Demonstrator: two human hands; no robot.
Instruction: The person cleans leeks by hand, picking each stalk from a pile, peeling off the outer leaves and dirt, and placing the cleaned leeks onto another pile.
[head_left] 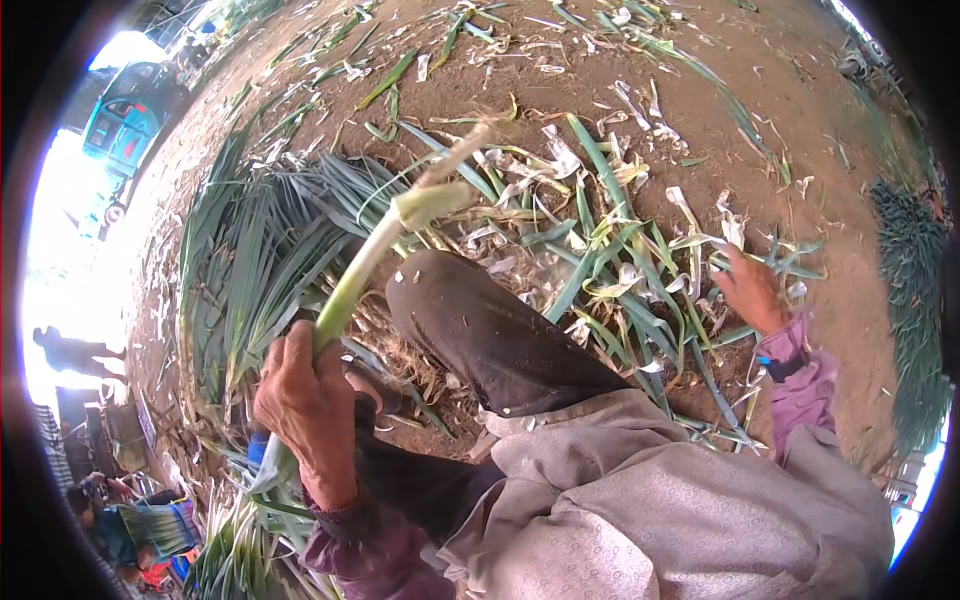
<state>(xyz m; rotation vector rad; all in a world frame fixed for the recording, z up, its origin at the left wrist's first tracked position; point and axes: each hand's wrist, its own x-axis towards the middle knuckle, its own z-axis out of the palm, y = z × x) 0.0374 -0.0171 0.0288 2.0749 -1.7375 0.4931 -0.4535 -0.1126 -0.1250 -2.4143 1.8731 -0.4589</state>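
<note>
At the upper left stands a teal vehicle (122, 118), with a pile of leeks (250, 245) spread below and right of it; at left of centre the left hand (305, 400) is closed around a leek (362, 262), its pale root end slanting up toward the upper middle. Trimmed leaves (625, 260) litter the centre-right ground, where the right hand (750, 290) has its fingers parted beside pale scraps, and a green heap (908, 310) lies at the far right.

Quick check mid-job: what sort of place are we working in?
Probably an outdoor yard, perhaps at a farm or market, where leek-like vegetables are handled: bare soil strewn with leaf scraps, a heap of long green leaves, and a teal vehicle in the background.
</note>
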